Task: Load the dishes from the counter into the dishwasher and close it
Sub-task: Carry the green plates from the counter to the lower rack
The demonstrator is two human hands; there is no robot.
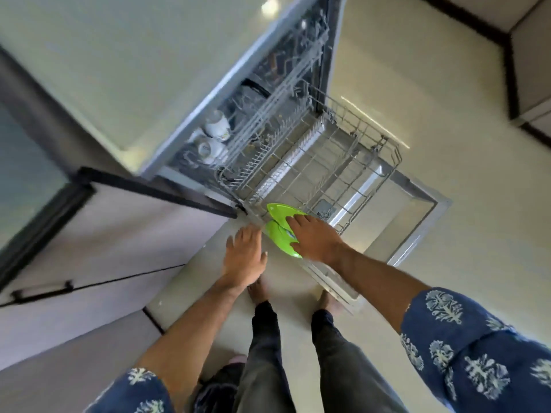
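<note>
The dishwasher [298,70] stands open, its door [423,204] folded down and the lower wire rack [351,162] pulled out over it. Two bright green plates [278,214] stand at the near corner of that rack. My right hand [316,238] lies over them, fingers closed on their edges. My left hand [246,254] hovers just left of the plates with fingers spread and nothing in it. Two white cups [216,126] sit upside down in the upper rack, inside the machine.
The pale counter top [125,70] runs above the dishwasher. A dark-edged cabinet front [98,234] with a bar handle [41,290] is on the left. Cream floor tiles [447,99] spread to the right. My feet and legs are directly below the rack.
</note>
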